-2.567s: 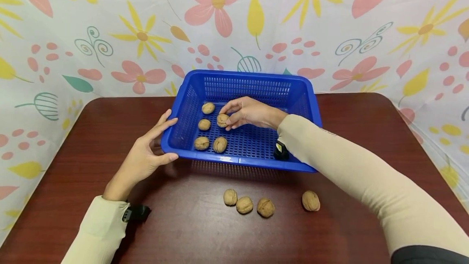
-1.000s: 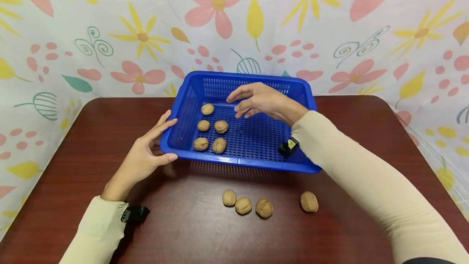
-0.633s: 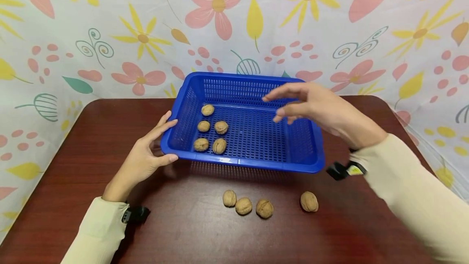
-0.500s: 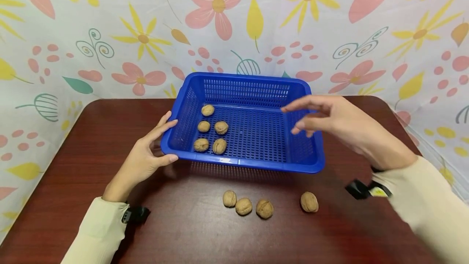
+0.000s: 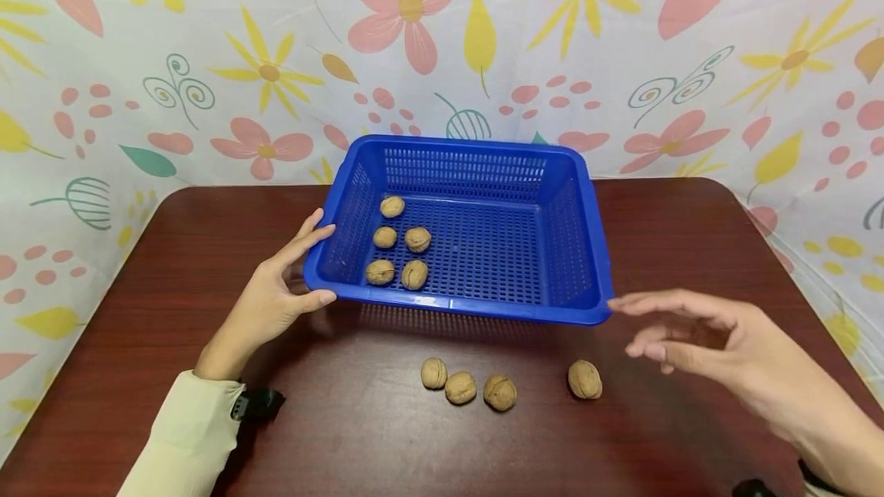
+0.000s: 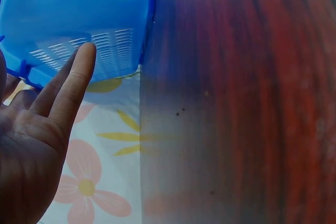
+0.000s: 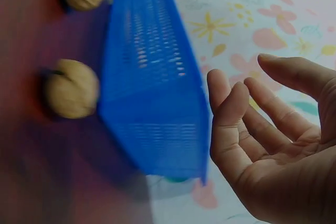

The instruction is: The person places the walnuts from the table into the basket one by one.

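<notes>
A blue plastic basket with slotted walls stands on the table. At its left end my left hand holds the rim corner, thumb at the front edge and fingertips on the left edge. In the left wrist view, extended fingers lie along the basket's outside wall. Several walnuts, among them one walnut, sit inside at the left. In front of the basket lie more walnuts, a lone walnut being rightmost. Right of that one, my right hand hovers with loosely bent fingers, holding nothing.
Three walnuts lie close together in front of the basket, the middle walnut among them. The dark red-brown wooden table ends at a flower-printed cloth behind and at the sides.
My right hand has let go of a walnut inside the basket, then moved right and toward me, out over the table. The left hand has stayed at the basket.
</notes>
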Tool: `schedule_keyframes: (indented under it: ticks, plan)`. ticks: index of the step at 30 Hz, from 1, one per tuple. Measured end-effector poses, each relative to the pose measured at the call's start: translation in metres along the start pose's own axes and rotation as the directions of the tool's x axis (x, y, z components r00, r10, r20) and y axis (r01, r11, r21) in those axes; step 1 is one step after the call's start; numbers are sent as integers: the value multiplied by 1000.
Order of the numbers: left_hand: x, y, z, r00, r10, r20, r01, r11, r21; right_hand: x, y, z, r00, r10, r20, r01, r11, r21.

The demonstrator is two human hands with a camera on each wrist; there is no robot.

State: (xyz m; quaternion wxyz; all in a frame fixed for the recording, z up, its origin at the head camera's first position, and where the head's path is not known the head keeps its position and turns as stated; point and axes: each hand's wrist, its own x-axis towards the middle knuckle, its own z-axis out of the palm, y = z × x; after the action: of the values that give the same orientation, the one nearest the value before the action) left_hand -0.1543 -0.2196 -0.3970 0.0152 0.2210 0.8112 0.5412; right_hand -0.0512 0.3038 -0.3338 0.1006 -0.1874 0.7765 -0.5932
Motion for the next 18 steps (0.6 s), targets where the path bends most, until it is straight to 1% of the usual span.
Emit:
schedule_keyframes:
  ticks: [2, 4, 8, 11, 13, 18]
  plan:
    - [0, 0, 0, 1000, -5, 0, 5, 1000, -4, -11, 11, 4, 1000, -14, 4, 14, 999, 37]
    - [0, 0, 0, 1000, -10, -2, 10, 1000, -9, -18, 21, 9, 1000, 6, 1, -6, 999, 46]
    - [0, 1, 0, 1000, -14, -2, 14, 1000, -14, -27, 40, 16, 995, 96, 7, -96, 993, 68]
    - [0, 0, 0, 1000, -13, -1, 13, 1000, -12, -32, 51, 21, 987, 159, 17, -160, 984, 76]
    - [0, 0, 0, 1000, -12, -3, 12, 1000, -10, -35, 59, 23, 983, 180, 33, -183, 978, 98]
    - [0, -1, 0, 1000, -9, -2, 9, 1000, -20, -36, 70, 28, 977, 201, 69, -209, 967, 144]
